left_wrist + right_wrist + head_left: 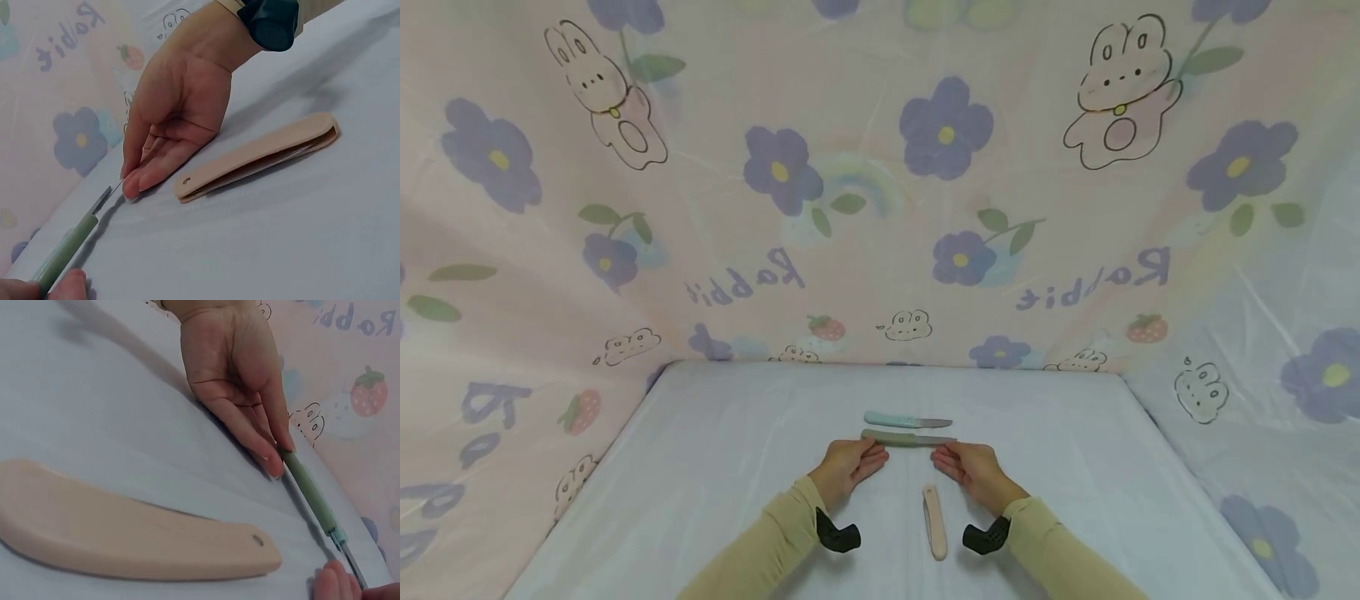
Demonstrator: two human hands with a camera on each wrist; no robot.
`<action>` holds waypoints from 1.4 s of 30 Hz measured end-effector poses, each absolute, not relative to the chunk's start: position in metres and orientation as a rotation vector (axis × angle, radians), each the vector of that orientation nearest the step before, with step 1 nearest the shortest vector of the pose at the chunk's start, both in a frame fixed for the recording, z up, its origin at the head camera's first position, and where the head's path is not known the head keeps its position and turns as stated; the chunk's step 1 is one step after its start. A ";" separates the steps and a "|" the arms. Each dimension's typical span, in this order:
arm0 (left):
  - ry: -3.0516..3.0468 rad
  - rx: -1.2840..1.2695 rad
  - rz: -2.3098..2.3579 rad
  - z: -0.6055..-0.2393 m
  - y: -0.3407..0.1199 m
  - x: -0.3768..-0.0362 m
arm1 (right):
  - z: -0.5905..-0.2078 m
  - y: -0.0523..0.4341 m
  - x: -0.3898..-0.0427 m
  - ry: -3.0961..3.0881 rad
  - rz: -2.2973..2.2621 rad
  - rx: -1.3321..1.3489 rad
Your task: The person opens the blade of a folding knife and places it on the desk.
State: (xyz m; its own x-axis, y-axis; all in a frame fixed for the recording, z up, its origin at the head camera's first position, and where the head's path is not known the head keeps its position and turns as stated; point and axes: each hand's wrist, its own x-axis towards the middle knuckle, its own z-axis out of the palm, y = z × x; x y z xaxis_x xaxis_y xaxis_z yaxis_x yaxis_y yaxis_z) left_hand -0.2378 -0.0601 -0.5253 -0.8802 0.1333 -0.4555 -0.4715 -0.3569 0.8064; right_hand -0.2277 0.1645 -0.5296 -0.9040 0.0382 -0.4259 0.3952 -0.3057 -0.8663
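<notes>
With the green-handled knife as the dial's centre and twelve at the table's far edge, a tan sleeve comes in from seven o'clock, a black wrist mount at its cuff; the left hand sits at eight, thumb and fingertip pinching the butt of that knife's handle, the remaining fingers close together; the knife itself lies level between both hands, handle toward nine, blade toward three; just beyond it at twelve, apart from it, a mint-handled knife rests on the table, pointing the same way; a beige folding knife lies between five and six, touched by neither hand, slotted along one edge, its holed end toward twelve; the right hand is at four, thumb and fingertip pinching the green-handled knife's blade tip, the other fingers close together; a second sleeve reaches in from five.
</notes>
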 end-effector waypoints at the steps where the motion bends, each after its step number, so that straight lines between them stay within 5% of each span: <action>1: 1.515 -0.437 2.272 -0.526 -0.060 -0.238 | -0.530 0.165 -0.228 1.693 -2.305 0.548; 42: 1.607 -0.398 2.236 -0.531 -0.059 -0.239 | -0.533 0.165 -0.229 1.741 -2.277 0.546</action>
State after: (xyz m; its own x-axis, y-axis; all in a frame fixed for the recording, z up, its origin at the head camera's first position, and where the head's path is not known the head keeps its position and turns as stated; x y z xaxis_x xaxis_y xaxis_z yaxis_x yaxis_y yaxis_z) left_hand -0.2393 -0.0592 -0.5310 -0.8967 0.1225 -0.4252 -0.4421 -0.2902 0.8487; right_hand -0.2292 0.1648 -0.5334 -0.9060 0.0479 -0.4206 0.3933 -0.2721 -0.8782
